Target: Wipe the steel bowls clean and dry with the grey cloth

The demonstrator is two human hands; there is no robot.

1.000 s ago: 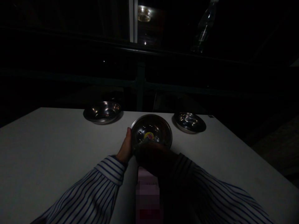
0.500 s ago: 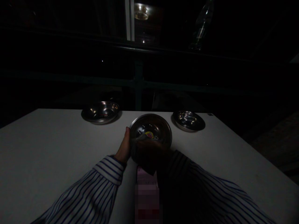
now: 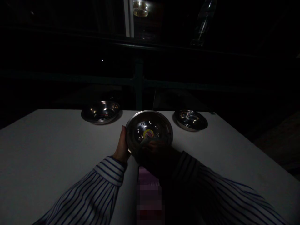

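Note:
A shiny metal bowl (image 3: 161, 125) is tilted toward me over the middle of the table, with a round yellow and pink sticker (image 3: 148, 134) on its inside bottom. My left hand (image 3: 122, 147) grips its left side, thumb up along the rim and the fingers hidden behind the bowl. Inside the near part of the bowl is my right hand (image 3: 157, 154), deep in shadow. Its fingers are closed over what looks like a greyish cloth (image 3: 144, 142), pressed to the metal just below the sticker.
On the white table (image 3: 58, 147), one metal bowl (image 3: 100, 113) stands at the back left and another (image 3: 190, 120) at the back right. A lit phone-like screen (image 3: 148, 178) is below my hands. Beyond the table's far edge are dark bars and a clear bottle (image 3: 204, 23).
My right hand has shifted slightly right and toward me inside the bowl, uncovering more of the sticker. The bowl has moved a little up and left with my left hand.

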